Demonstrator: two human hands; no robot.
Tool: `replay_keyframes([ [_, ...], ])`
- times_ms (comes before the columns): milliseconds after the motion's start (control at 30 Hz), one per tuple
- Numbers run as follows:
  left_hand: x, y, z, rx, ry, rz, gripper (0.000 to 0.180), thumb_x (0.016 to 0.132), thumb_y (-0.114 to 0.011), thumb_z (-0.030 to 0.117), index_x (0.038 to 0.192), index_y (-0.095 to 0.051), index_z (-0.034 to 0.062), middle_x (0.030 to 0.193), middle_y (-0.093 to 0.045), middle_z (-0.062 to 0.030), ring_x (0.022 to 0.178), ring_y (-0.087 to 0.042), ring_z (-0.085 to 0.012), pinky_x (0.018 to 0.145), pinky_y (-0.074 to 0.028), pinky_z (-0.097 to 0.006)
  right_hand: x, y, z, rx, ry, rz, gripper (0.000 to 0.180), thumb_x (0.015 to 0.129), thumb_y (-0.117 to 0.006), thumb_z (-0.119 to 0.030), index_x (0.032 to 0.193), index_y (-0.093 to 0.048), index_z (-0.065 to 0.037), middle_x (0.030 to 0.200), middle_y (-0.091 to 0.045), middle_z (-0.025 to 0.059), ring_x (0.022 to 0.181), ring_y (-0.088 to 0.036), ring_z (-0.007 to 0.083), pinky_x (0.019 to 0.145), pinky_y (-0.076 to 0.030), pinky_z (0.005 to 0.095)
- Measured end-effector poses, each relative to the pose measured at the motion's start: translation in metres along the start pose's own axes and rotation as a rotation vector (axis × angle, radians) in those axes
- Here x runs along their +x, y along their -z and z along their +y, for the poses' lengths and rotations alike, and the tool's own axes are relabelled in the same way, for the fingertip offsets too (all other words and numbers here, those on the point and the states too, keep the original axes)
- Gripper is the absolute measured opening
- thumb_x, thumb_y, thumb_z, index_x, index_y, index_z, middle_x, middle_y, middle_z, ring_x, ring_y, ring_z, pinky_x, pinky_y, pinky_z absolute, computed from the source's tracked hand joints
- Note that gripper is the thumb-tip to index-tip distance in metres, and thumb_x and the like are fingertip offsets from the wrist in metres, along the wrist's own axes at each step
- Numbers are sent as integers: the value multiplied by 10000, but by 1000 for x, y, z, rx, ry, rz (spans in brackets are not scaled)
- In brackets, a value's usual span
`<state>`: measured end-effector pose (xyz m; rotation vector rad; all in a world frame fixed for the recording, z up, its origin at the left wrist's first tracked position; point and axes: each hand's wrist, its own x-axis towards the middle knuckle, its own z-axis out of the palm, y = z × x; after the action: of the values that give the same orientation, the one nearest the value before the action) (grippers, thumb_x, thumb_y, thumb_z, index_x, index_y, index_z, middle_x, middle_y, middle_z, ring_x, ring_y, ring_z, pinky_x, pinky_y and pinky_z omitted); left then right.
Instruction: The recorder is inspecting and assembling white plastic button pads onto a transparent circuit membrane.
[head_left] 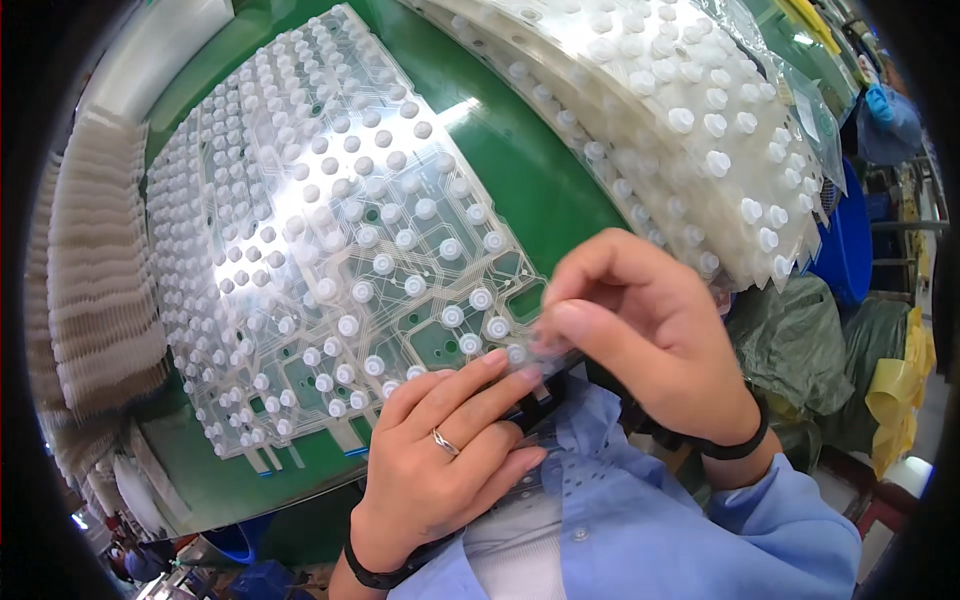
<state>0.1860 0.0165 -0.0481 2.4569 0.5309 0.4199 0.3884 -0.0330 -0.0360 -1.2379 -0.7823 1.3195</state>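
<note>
A clear keypad membrane sheet [310, 270], printed with pale circuit lines and covered in translucent rubber domes, lies on the green table. My left hand [450, 450], wearing a ring, rests its outstretched fingers on the near right corner of this sheet. Just right of those fingertips, my right hand [650, 340] has thumb and forefinger pinched over the same corner. Motion blurs the pinching tips, and what they grip is hidden. Between the two hands shows a small clear, shiny patch [518, 354] with a dome in it.
More domed sheets are stacked [640, 90] at the far right. A tall pile of thin layered sheets [105, 250] lines the left side. Past the right table edge are a blue bin [843, 235], dark green plastic bags [795, 340] and yellow material [898, 395].
</note>
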Motion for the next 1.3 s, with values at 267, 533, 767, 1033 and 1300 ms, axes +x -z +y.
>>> replay_keyframes([
  [267, -2, 0, -3, -4, 2, -3, 209, 735, -775, 278, 728, -622, 137, 1212, -680, -39, 1165, -602, -260, 937, -428, -389, 21, -3, 5, -145, 231, 82, 96, 959, -550, -18, 1050, -548, 11, 971, -645, 82, 918, -606, 113, 835, -475, 255],
  [533, -4, -1, -5, 12, -23, 5, 213, 758, -760, 312, 719, -619, 156, 1203, -684, -24, 1170, -598, -248, 917, -429, -383, -11, 17, 4, -352, 160, 92, 78, 914, -604, 0, 988, -600, 22, 899, -603, 44, 796, -577, 76, 710, -472, 217],
  [767, -4, -2, -6, 30, -36, 4, 233, 782, -743, 338, 721, -616, 152, 1183, -691, -20, 1169, -597, -253, 902, -431, -384, -5, 12, 3, -617, 140, 85, 51, 875, -628, 18, 923, -618, 5, 837, -601, 58, 600, -520, 74, 514, -386, 235],
  [1033, -5, -2, -7, 50, -47, -1, 253, 805, -727, 363, 724, -618, 150, 1172, -696, -20, 1166, -600, -251, 886, -431, -378, -2, 5, 2, -678, 99, 132, 27, 857, -656, -6, 883, -660, -6, 775, -610, -1, 601, -494, 12, 509, -351, 179],
  [1300, -4, -2, -7, 47, -50, 1, 257, 803, -729, 364, 721, -621, 146, 1163, -700, -23, 1162, -604, -252, 885, -433, -375, -3, 4, 4, -691, 108, 146, 29, 850, -660, 2, 878, -665, -5, 781, -610, 2, 585, -490, 14, 499, -343, 178],
])
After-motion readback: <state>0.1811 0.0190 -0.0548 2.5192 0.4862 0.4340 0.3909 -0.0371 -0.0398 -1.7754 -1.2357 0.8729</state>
